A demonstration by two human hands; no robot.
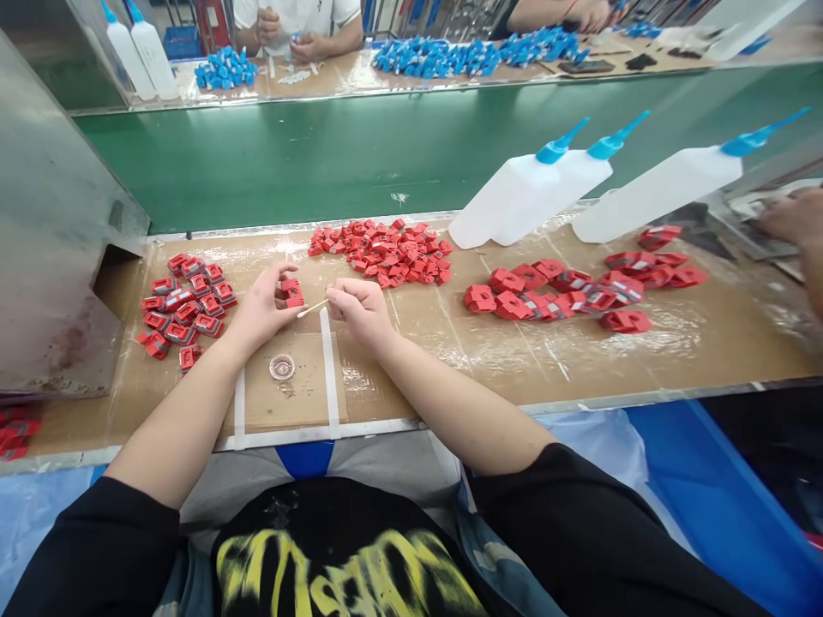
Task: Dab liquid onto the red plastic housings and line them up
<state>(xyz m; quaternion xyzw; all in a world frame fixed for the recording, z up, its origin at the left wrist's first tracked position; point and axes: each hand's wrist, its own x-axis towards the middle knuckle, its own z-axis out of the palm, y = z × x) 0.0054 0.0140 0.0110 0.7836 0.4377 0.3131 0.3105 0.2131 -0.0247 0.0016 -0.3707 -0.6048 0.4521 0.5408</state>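
Between the thumb and fingers of my left hand (261, 308) is a red plastic part (292, 292). My right hand (361, 313) pinches a thin cotton swab (313, 308), its white tip close to the lower edge of that part. Below my hands, a small clear round dish (281, 368) sits on a cardboard sheet (292, 407) taped to the table. Red parts with grey edges (183, 306) lie grouped on the left. A pile of small red pieces (392, 253) lies just beyond my right hand.
Larger red parts (553, 291) spread to the right. White bottles with blue nozzles (527, 193) lean against the green divider (321, 163). A metal housing (57, 223) stands at left. Another person's hand (794, 214) is at far right; people work beyond the divider near blue parts (437, 57).
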